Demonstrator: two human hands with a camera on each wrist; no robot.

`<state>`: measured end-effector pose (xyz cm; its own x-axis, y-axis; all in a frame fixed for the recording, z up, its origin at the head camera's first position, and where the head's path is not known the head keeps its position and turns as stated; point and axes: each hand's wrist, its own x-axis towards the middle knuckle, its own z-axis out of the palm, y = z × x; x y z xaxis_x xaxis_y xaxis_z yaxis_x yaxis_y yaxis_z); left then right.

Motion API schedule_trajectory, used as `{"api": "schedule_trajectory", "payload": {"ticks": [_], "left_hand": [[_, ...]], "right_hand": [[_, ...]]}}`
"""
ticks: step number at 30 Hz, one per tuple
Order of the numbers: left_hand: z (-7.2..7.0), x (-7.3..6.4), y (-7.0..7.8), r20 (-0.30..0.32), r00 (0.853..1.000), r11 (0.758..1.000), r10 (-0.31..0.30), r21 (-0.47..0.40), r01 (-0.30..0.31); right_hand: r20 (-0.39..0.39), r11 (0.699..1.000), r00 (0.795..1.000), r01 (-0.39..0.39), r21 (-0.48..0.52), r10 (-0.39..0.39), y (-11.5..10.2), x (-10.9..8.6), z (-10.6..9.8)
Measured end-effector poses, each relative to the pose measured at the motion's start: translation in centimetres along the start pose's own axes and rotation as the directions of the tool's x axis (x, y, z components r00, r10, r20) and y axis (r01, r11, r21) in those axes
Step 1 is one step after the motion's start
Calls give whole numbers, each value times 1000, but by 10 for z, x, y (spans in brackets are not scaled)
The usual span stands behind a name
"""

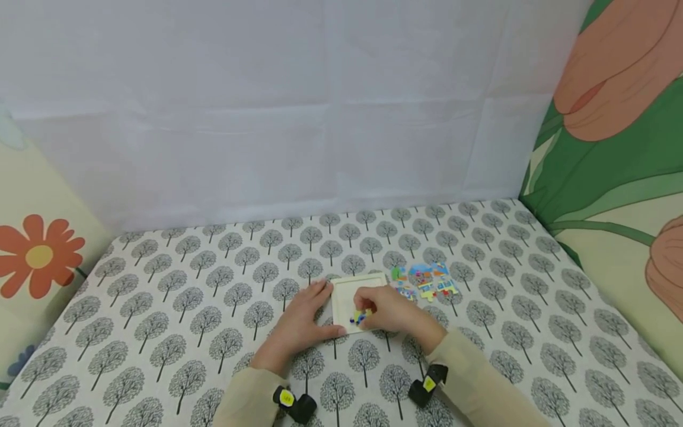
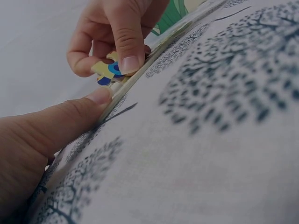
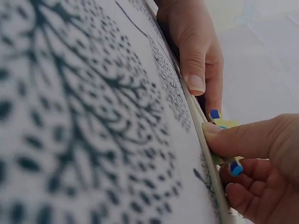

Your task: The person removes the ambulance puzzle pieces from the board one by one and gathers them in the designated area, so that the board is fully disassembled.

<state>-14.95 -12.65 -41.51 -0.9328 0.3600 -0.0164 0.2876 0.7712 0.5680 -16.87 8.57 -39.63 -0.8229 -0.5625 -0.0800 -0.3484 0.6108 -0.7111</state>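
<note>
A yellow and blue jigsaw piece (image 2: 108,70) is pinched between the thumb and fingers of my right hand (image 1: 388,307). The hand holds it low over the front part of a square, cream-coloured puzzle tray (image 1: 347,293) with a raised rim. My left hand (image 1: 304,317) lies at the tray's left side, its thumb stretched along the front left corner and its fingers reaching along the left edge. In the right wrist view the jigsaw piece (image 3: 226,123) shows beside the tray's edge, partly covered by the right thumb.
Several colourful jigsaw pieces (image 1: 427,280) lie to the right of the tray, some close together. A cloth (image 1: 224,308) printed with dark trees covers the table. Behind it hangs a white sheet (image 1: 267,118), and flowered panels (image 1: 629,178) stand at the sides.
</note>
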Motion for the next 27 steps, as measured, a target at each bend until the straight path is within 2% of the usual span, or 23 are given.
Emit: {"api": "schedule_trajectory", "payload": {"ticks": [5, 9, 17, 21, 27], "left_hand": [[1, 0, 0, -7, 1000, 1000, -3, 2, 3], [2, 1, -1, -7, 1000, 1000, -6, 6, 6], [1, 2, -2, -11, 1000, 1000, -3, 10, 3], [1, 1, -2, -8, 1000, 1000, -7, 8, 7], [3, 1, -3, -13, 1000, 1000, 1, 11, -1]], "right_hand": [[-41, 996, 999, 35, 86, -32, 8, -4, 2], [-85, 985, 996, 13, 171, 1, 14, -5, 3], [-132, 971, 988, -43, 237, 77, 13, -4, 3], [-155, 942, 981, -63, 329, 119, 14, -3, 4], [-141, 888, 975, -94, 449, 174, 17, -4, 4]]}}
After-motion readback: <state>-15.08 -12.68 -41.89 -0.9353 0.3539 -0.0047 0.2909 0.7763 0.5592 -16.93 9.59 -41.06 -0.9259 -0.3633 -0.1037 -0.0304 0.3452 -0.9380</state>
